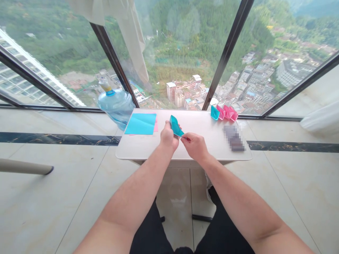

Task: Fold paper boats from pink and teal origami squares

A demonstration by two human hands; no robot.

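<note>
A piece of folded teal paper [174, 125] is held between my two hands above the middle of the small white table [143, 146]. My left hand [168, 137] is closed around its left and lower side, the thumb lying along the edge. With thumb and forefinger, my right hand [194, 144] pinches the paper's lower right corner. The other fingers of that hand are curled in. Part of the paper is hidden behind the left hand.
Flat blue sheets [140, 124] lie over pink paper [156, 127] on the table's left. At the back right stand a folded blue paper shape [214, 113] and several pink ones [227, 113]. A blurred-out object [234, 138] lies near them. A water jug [116, 106] stands beside the window.
</note>
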